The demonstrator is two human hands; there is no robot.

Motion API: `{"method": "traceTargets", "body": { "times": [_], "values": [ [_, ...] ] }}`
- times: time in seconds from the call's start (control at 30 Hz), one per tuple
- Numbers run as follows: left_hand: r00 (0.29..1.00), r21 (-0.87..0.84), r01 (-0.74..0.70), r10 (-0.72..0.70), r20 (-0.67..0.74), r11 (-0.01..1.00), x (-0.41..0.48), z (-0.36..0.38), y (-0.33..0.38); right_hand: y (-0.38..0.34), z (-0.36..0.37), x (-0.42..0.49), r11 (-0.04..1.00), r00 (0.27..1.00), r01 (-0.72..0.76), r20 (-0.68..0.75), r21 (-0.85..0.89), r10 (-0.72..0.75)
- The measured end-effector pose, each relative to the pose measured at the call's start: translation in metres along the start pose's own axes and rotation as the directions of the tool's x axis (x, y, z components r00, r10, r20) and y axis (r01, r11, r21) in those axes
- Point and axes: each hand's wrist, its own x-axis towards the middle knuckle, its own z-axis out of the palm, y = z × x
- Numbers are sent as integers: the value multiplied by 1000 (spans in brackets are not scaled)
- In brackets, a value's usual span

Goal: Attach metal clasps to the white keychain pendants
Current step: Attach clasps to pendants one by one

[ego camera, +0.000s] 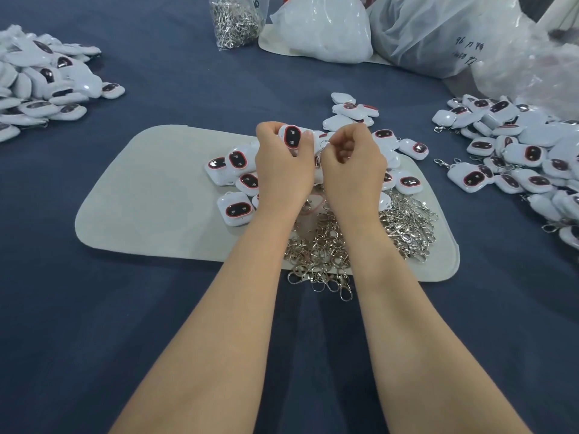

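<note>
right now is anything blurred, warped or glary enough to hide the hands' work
Head view: soft even light, faint shadows; head view: wide-angle warp stretches the pendant pile at far left; head view: the plastic bags top right are smeared and shiny; head view: the left hand and its pendant read sharp, the clasp pinched by the right hand is only a soft glint.

Pendants (235, 208) and clasps (322, 255) lie on the mat (147, 195); bags (322, 29) behind.

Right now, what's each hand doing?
Left hand: holding a white pendant.
Right hand: pinching a metal clasp, mostly hidden.
</note>
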Motion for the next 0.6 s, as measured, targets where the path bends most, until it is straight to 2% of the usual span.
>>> {"method": "traceTargets", "body": {
  "times": [0.2, 0.6],
  "values": [
    [1000, -33, 10, -11, -6, 999, 1, 0, 0, 1, 2, -2, 998, 999, 40, 11, -48, -40],
    [998, 87, -67, 68, -6, 994, -2, -1, -3, 1, 2, -3, 994, 998, 63, 12, -85, -62]
  ]
}}
